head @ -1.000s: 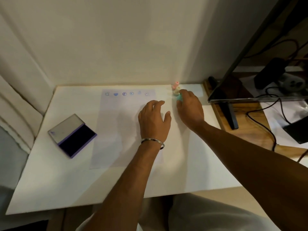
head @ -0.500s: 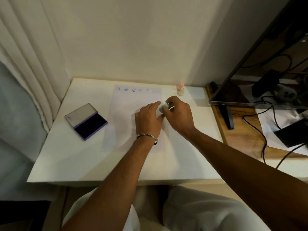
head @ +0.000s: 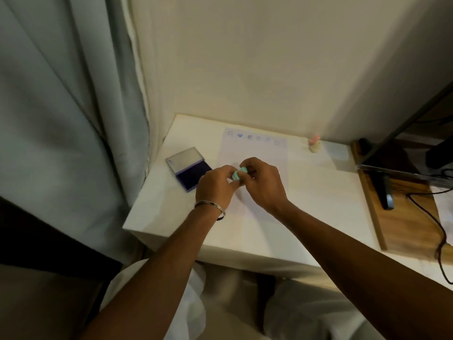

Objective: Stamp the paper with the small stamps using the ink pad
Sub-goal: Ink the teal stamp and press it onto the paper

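Observation:
A small teal stamp (head: 238, 174) is pinched between the fingertips of both hands above the white paper (head: 257, 163). My left hand (head: 215, 188), with a metal bracelet on its wrist, grips the stamp's lower part. My right hand (head: 263, 182) holds its upper end. A row of several blue prints runs along the paper's far edge. The open ink pad (head: 190, 169), its dark purple pad showing, lies left of the paper. A pink stamp (head: 315, 139) and a cream stamp (head: 314, 148) stand at the back right.
The white table (head: 318, 204) meets a wall at the back and a curtain (head: 61, 119) on the left. To the right are a wooden board (head: 404, 217), a dark monitor stand (head: 384, 192) and black cables (head: 438, 229).
My right hand took the teal stamp from the back right and carried it left over the paper. My left hand came off the paper and now grips the stamp too. The view swung left.

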